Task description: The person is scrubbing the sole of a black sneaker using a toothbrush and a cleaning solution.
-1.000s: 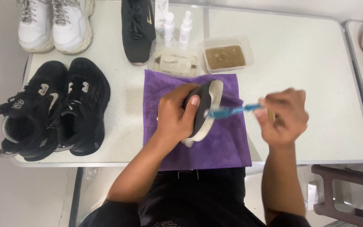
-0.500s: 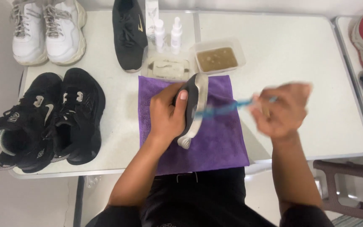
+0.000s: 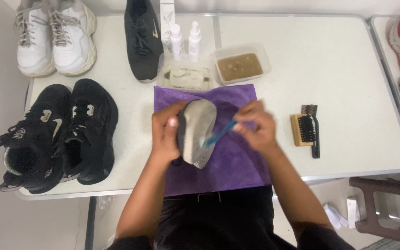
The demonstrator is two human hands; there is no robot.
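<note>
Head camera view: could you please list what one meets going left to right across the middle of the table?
Pair of black sneakers → left hand → shoe sole → blue toothbrush → right hand → wooden brush

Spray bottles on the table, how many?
2. Both small white spray bottles stand side by side at the table's far edge, one left, the other right, between the single black shoe and the tub of brown liquid. None seem hidden.

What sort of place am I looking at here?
Probably a shoe-cleaning station: pairs of sneakers on a folding table, spray bottles and a tub of murky water.
</note>
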